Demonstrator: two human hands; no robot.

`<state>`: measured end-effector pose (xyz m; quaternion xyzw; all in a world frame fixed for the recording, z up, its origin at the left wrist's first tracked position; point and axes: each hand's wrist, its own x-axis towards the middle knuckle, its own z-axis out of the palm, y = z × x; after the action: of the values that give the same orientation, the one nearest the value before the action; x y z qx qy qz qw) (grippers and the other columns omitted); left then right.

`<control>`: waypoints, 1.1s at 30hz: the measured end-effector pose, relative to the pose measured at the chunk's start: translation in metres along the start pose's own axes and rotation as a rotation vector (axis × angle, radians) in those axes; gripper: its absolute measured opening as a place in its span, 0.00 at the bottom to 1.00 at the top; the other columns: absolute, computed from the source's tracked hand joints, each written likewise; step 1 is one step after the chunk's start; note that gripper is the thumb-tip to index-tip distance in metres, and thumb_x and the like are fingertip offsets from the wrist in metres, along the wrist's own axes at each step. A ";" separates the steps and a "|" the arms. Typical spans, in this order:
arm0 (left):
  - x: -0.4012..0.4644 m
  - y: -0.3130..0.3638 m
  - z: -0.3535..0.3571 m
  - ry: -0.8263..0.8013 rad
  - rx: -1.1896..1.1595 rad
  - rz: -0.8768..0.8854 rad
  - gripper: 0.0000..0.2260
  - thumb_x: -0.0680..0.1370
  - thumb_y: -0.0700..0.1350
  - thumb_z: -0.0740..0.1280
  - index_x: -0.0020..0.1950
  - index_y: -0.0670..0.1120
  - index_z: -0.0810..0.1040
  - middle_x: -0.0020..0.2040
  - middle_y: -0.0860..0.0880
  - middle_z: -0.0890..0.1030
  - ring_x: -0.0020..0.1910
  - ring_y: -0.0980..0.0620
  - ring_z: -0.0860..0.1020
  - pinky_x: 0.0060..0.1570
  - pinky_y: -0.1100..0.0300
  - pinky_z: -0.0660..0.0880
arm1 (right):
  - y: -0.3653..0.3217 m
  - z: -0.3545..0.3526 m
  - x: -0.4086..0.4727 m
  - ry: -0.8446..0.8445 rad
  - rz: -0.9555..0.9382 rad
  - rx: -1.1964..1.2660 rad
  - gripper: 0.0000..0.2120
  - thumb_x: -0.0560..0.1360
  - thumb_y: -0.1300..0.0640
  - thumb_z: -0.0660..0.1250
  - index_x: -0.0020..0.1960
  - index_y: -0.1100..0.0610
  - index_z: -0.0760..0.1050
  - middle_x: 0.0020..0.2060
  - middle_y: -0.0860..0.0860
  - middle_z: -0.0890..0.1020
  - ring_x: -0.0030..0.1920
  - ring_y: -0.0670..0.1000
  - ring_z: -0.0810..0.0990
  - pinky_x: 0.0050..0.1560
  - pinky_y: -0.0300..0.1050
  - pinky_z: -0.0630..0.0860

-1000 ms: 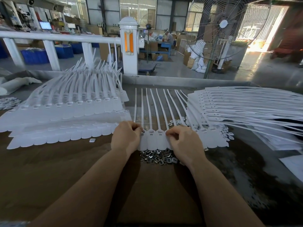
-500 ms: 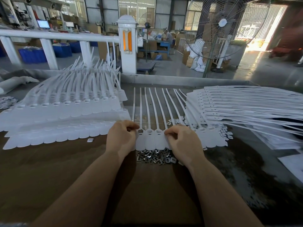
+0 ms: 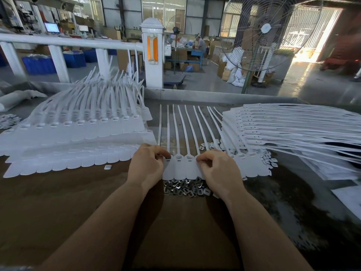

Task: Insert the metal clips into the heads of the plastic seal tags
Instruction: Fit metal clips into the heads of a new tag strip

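Observation:
A row of white plastic seal tags (image 3: 180, 169) lies flat in front of me, straps pointing away. My left hand (image 3: 146, 165) has its fingers curled at the head of the leftmost tag and pinches a dark metal clip (image 3: 168, 157) in the head's slot. A few tags to the right, my right hand (image 3: 218, 169) curls its fingertips onto another tag head. Whatever is under those fingers is hidden. A pile of loose metal clips (image 3: 185, 187) lies just below the tags, between my wrists.
A large fanned stack of white tags (image 3: 78, 130) fills the left of the brown table (image 3: 58, 192). Another stack (image 3: 283, 130) spreads on the right. Small white caps (image 3: 270, 160) lie beside the row, and one (image 3: 107, 167) sits alone. A metal ledge (image 3: 195, 94) bounds the far edge.
Both hands stay at the same tag heads, with only slight finger movement. The view has shifted a little.

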<state>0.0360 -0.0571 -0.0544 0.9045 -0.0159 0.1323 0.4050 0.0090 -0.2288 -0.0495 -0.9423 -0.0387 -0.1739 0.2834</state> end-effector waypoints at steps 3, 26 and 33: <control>0.000 0.000 0.000 0.016 -0.018 -0.009 0.13 0.79 0.39 0.61 0.41 0.56 0.77 0.50 0.52 0.70 0.33 0.58 0.70 0.30 0.73 0.65 | 0.000 0.000 0.000 0.000 0.002 0.003 0.09 0.78 0.57 0.62 0.53 0.53 0.80 0.50 0.47 0.81 0.51 0.45 0.73 0.61 0.44 0.68; -0.004 0.003 0.000 0.028 -0.026 0.010 0.11 0.78 0.38 0.63 0.43 0.54 0.78 0.48 0.54 0.70 0.39 0.59 0.70 0.37 0.74 0.66 | 0.000 -0.002 -0.001 -0.004 0.012 0.018 0.09 0.78 0.58 0.62 0.52 0.53 0.80 0.50 0.48 0.81 0.52 0.47 0.75 0.59 0.43 0.69; -0.015 0.014 -0.007 -0.132 -0.067 0.254 0.09 0.73 0.43 0.71 0.39 0.58 0.79 0.41 0.60 0.73 0.39 0.61 0.72 0.39 0.75 0.67 | 0.000 -0.001 0.000 -0.004 0.016 0.012 0.09 0.78 0.57 0.62 0.52 0.53 0.80 0.50 0.48 0.81 0.52 0.47 0.74 0.59 0.43 0.69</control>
<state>0.0175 -0.0625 -0.0431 0.8879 -0.1610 0.1222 0.4132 0.0085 -0.2293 -0.0484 -0.9411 -0.0327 -0.1694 0.2907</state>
